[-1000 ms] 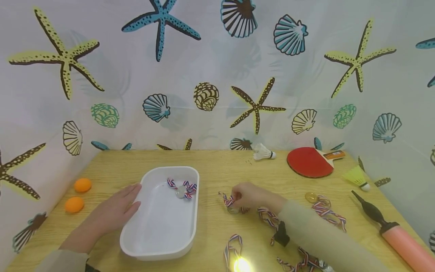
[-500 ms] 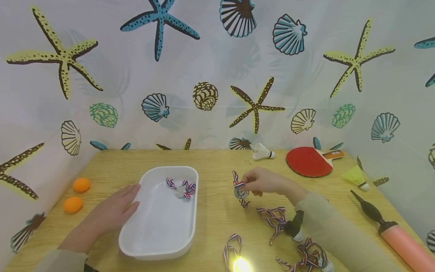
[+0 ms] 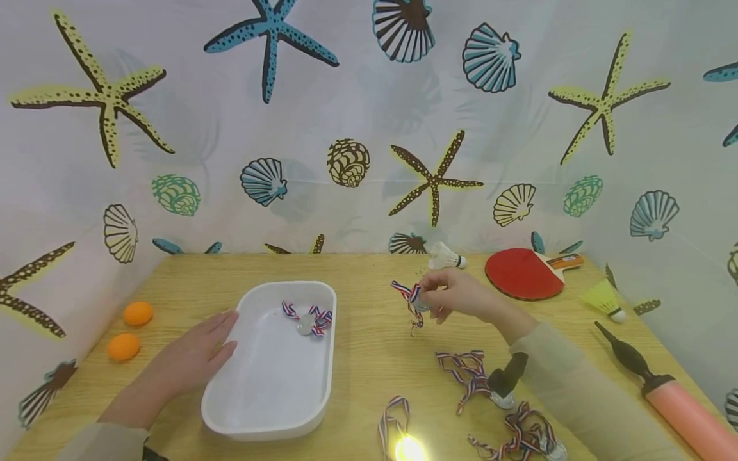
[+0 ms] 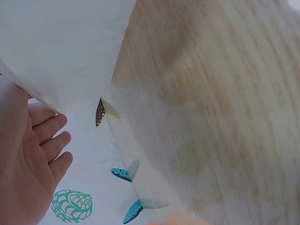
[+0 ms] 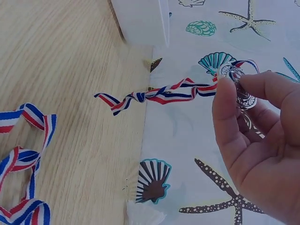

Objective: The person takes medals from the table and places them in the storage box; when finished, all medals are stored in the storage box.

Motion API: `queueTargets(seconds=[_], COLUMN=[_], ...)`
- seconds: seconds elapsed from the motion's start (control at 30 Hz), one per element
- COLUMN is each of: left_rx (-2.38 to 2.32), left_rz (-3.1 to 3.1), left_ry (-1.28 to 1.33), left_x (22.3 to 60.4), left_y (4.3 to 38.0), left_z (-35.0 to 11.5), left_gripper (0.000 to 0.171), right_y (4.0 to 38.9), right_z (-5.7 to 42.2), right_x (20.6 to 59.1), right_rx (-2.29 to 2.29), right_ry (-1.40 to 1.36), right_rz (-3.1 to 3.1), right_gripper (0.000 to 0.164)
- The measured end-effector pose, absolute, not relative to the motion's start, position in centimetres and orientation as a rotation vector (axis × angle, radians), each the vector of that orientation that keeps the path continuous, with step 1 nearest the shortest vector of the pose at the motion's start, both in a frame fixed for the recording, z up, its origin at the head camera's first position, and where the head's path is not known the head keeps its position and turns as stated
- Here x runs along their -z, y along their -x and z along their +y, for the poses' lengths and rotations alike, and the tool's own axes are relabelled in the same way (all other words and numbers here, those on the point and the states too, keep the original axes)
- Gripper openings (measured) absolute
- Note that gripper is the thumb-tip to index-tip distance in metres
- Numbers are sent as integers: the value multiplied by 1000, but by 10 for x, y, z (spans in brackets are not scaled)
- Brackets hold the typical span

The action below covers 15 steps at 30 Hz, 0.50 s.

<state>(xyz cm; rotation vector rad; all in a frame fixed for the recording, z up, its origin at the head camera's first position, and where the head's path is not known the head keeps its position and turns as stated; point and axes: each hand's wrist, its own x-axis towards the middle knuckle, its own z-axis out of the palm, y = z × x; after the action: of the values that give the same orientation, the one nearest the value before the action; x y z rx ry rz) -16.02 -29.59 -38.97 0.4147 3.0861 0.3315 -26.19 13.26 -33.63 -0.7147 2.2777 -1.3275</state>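
My right hand pinches a silver medal between thumb and fingers above the table. Its red, white and blue ribbon dangles, knotted partway along in the right wrist view. My left hand rests against the left wall of a white bin, fingers nearly straight at the rim. Inside the bin, toward the far right corner, lies another silver medal with its ribbon. More silver medals lie with tangled ribbons near my right forearm. One ribbon ends in a bright glare at the front.
Two orange balls sit left of the bin. Toward the back right are a white shuttlecock and a red table tennis paddle. A yellow shuttlecock and a pink hand pump line the right edge. A patterned cloth surrounds the table.
My right hand has lifted the silver medal off the table and carried it back and slightly right. The gold medal on the right is now hidden behind my sleeve. My left hand has stayed put.
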Motion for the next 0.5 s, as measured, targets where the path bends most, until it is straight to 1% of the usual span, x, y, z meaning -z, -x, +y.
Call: queueTargets(seconds=[0.23, 0.5], left_rx=[-335, -321], left_rz=[3083, 3083], left_ry=[-413, -406], left_x=[390, 390], left_y=[160, 160], left_z=[-297, -297], left_gripper=[58, 58], right_y=[263, 263], right_z=[135, 139], right_x=[334, 327], right_rx=[1313, 1365], right_ry=[732, 727], right_rz=[2366, 2419], right_gripper=[8, 13])
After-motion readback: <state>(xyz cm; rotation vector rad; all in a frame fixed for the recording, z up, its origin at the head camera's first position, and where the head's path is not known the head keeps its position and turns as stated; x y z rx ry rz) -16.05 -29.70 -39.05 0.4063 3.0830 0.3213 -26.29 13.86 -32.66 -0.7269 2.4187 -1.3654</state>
